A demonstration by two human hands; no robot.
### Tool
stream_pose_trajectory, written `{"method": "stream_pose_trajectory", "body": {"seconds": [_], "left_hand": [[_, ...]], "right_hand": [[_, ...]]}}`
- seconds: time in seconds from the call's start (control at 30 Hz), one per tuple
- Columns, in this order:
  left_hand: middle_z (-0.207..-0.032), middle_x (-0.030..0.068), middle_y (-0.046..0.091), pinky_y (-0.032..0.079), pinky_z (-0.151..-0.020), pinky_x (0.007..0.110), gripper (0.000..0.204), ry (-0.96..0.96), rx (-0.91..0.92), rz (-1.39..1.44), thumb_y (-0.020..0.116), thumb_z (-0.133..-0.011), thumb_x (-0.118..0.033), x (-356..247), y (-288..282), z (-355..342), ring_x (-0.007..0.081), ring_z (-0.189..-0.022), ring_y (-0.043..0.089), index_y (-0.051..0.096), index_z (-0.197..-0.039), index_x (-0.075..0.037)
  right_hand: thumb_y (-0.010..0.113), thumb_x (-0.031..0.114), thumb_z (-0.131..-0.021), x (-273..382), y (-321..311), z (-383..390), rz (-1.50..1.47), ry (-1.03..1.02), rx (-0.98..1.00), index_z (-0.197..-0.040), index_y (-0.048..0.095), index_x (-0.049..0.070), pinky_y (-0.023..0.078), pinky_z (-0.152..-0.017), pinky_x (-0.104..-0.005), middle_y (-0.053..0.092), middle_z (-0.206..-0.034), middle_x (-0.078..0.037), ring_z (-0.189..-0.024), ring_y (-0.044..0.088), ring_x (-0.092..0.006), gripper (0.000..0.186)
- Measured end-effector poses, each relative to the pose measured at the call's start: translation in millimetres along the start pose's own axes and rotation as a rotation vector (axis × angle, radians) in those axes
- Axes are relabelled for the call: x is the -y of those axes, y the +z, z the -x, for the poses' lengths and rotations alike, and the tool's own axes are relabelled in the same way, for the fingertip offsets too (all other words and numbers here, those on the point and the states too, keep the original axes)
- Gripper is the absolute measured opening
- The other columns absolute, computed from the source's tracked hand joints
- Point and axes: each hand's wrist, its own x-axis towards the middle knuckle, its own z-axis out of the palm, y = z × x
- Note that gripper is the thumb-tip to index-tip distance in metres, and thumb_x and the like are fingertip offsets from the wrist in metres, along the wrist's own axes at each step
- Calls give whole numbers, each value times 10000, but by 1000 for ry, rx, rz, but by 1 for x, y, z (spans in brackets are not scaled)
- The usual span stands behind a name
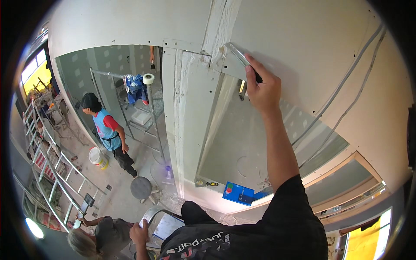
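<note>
My right hand (pixel 263 86) is raised, its fingers closed around the dark handle of a wide drywall knife (pixel 237 55). The metal blade lies against the wallboard, beside a vertical seam coated with white joint compound (pixel 219 30). Around the blade tip the surface is rough and patchy. Screw heads dot the boards, and a pale post (pixel 190 108) runs down below the seam, beside an opening. Low on the left, my left hand (pixel 139 234) is wrapped around the curved metal rail (pixel 151 211) of what looks like a stepladder.
On a ledge lie a yellow-and-black-handled putty knife (pixel 206 183) and a blue box (pixel 238 193). Two grey cables (pixel 340 86) hang at right. A person in a blue vest (pixel 106 125) stands near a white bucket (pixel 98 158), round stool (pixel 141 188) and ladder (pixel 56 164); another grey-haired person (pixel 102 236) is below left.
</note>
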Motion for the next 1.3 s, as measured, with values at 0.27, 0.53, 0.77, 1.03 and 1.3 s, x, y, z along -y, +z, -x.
{"method": "stream_pose_trajectory", "body": {"seconds": [0.27,0.53,0.77,1.03,1.3], "left_hand": [[-790,278,690,513,-747,590,641,21,-10,5,589,-926,-619,4,-12,1,497,-811,675,694,-784,-3],[-793,287,683,505,-752,596,656,-7,19,16,580,-926,-631,1,-18,6,508,-821,668,681,-777,0],[-803,279,697,521,-762,586,654,-17,29,16,587,-918,-629,0,-16,5,491,-820,686,707,-806,4],[-794,280,700,530,-764,578,637,-8,41,-6,596,-916,-606,-2,-14,0,482,-819,694,720,-812,10],[-785,281,697,535,-732,580,639,29,-8,-12,598,-916,-604,0,-14,2,482,-790,694,720,-793,11]], "right_hand": [[690,75,-941,7,-1,-8,83,-4,41,-1222,754,133,569,-651,-357,764,-921,-131,-742,724,-298,294],[692,74,-957,15,-5,-4,98,56,114,-1256,743,132,589,-773,-320,775,-1076,-149,-904,770,-287,308],[681,65,-940,19,-1,12,64,83,75,-1241,732,100,599,-755,-383,771,-1020,-149,-868,744,-337,308],[688,49,-933,15,-5,23,101,-7,44,-1228,744,83,592,-744,-361,772,-1007,-157,-849,753,-318,303],[692,61,-933,16,1,-6,55,33,-15,-1211,757,94,581,-684,-337,776,-957,-149,-767,748,-294,287]]}}
